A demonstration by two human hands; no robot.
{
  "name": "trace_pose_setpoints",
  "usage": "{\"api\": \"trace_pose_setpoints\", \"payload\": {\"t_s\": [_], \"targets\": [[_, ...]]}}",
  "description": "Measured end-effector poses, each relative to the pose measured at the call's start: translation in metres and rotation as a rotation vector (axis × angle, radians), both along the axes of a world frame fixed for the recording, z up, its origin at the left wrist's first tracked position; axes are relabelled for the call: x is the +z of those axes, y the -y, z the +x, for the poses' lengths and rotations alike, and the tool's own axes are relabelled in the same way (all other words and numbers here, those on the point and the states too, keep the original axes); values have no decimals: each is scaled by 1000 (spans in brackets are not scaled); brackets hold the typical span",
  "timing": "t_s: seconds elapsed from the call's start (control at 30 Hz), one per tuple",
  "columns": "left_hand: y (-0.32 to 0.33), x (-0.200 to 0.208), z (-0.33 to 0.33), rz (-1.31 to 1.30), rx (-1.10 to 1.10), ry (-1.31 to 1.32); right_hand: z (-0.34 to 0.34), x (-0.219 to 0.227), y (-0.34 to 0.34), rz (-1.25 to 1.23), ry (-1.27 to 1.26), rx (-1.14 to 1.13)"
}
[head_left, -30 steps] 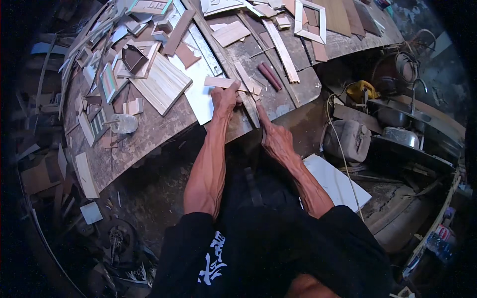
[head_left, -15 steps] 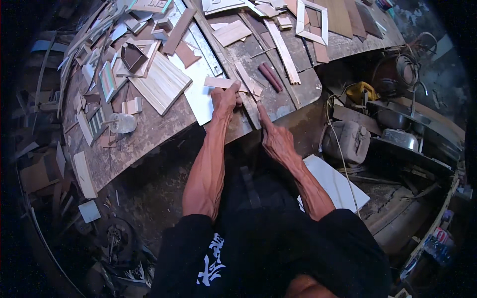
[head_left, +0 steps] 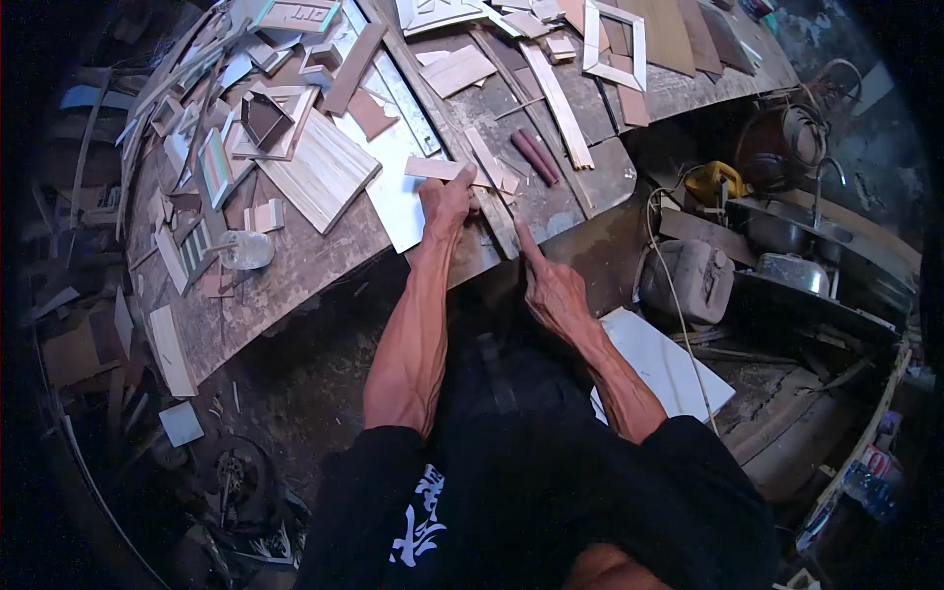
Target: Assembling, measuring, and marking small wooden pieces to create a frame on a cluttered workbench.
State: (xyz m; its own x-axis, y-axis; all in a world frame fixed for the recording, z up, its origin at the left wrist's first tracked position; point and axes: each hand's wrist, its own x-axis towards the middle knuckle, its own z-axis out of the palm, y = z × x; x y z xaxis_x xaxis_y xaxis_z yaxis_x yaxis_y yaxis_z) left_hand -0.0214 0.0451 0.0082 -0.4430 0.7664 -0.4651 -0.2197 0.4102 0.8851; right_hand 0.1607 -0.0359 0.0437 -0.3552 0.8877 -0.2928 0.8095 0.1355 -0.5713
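Note:
At the bench's front edge my left hand (head_left: 447, 202) is closed on a thin, pale wood strip (head_left: 425, 167), thumb on top, pressing it down over a long wooden board. To its right, my right hand (head_left: 556, 290) is closed with the index finger stretched forward along a thin dark blade (head_left: 507, 208). The blade crosses beside the strip's right end; its handle is hidden in the palm. Another small pale wood piece (head_left: 484, 152) lies just beyond the blade. Two dark red rods (head_left: 534, 157) rest side by side to the right.
The workbench (head_left: 295, 285) carries wood offcuts, a striped wooden panel (head_left: 317, 169), a white frame (head_left: 588, 39) and a clear jar (head_left: 246, 250). At right stand a plastic jerrycan (head_left: 685, 280) and a metal sink (head_left: 787, 231). A white board (head_left: 669, 364) lies below, near my right forearm.
My right hand has drawn slightly back toward me with the blade. The left hand stays in place on the wood strip.

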Motion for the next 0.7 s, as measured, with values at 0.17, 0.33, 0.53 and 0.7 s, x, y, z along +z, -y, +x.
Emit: {"api": "trace_pose_setpoints", "payload": {"t_s": [0.17, 0.33, 0.53, 0.7], "targets": [[2, -1, -1, 12, 7, -21, -8, -8, -17, 69, 2, -24], [2, -4, -1, -18, -11, 25, -3, -2, -5, 110, 32, 14], [3, -12, -14, 34, -114, 66, -5, 16, 1, -7, -90, -163], [7, -7, -7, 34, -136, 44, -7, -4, -9, 95, -145, -162]]}}
